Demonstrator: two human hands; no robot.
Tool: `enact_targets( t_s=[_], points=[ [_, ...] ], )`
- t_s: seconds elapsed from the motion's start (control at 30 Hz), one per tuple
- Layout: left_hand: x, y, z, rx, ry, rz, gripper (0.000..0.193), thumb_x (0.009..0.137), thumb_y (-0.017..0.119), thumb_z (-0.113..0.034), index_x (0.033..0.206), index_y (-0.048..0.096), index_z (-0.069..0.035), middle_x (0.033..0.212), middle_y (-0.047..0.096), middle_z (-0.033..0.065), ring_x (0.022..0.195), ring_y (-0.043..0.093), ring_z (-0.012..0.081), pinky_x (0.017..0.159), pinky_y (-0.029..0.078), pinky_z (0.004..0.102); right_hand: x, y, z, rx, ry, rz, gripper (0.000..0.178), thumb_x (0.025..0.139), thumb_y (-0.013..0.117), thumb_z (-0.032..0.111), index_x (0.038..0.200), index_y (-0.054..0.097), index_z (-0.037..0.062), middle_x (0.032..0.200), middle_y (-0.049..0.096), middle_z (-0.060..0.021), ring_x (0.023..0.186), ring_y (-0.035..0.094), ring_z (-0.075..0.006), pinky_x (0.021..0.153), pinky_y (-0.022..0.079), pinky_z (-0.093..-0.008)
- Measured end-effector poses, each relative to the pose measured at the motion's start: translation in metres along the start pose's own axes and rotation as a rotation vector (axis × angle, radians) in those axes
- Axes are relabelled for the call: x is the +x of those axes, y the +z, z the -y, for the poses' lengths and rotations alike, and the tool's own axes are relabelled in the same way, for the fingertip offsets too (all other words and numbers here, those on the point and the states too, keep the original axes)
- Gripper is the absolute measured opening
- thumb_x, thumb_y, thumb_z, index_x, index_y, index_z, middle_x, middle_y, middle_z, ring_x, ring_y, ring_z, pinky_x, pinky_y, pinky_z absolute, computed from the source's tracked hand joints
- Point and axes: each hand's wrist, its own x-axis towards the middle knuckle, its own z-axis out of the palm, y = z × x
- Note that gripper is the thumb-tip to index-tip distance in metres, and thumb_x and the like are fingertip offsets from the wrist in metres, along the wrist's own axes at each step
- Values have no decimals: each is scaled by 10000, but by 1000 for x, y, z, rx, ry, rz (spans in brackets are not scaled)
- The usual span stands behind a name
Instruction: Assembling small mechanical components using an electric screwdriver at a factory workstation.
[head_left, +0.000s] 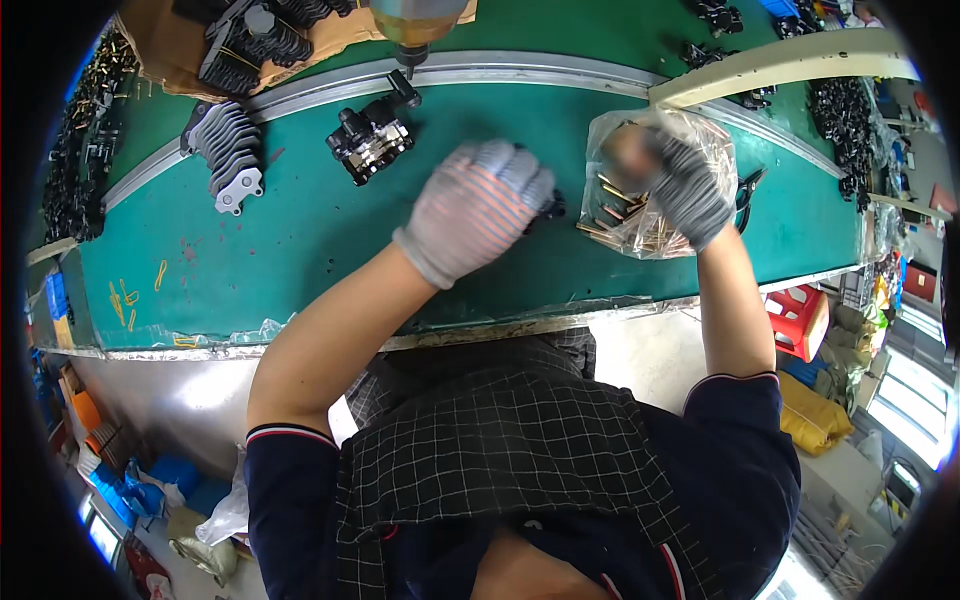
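Observation:
My left hand (475, 212), in a light grey glove with orange stripes, is closed over a black part (553, 206). Only a dark edge of that part shows past the fingers, so its shape is hidden. My right hand (692, 192), in a darker striped glove, is over a clear plastic bag (715, 130) of long brass-coloured pins (652, 236); motion smears its fingertips. Left of centre, a black and silver brake caliper (370, 138) lies on the green work table (310, 225), apart from both hands.
A row of grey brake pads (225, 155) lies at the left, below a cardboard box (165, 50) of similar parts. A tool spindle (412, 45) hangs at the top. Black-handled pliers (745, 198) lie beside the bag. Yellow bands (160, 275) lie near left. A cream bar (790, 62) crosses far right.

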Motion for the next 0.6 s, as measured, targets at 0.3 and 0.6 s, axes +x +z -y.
enact_targets(
  t_s=[0.3, 0.6],
  points=[
    [-50, -64, -10, -769, -804, -95, 502, 661, 807, -326, 1007, 558, -62, 917, 607, 68, 854, 602, 194, 728, 517, 340, 3, 8, 2, -743, 57, 46, 195, 822, 644, 211, 973, 655, 87, 868, 642, -134, 823, 625, -341, 753, 509, -426],
    [-96, -55, -48, -1788, -1117, -225, 682, 733, 733, -550, 1129, 539, -30, 871, 623, 79, 743, 628, 168, 641, 537, 302, -9, 10, 41, -621, -102, 215, 216, 808, 630, 198, 994, 645, 91, 912, 638, -151, 761, 630, -339, 684, 512, -434]
  ],
)
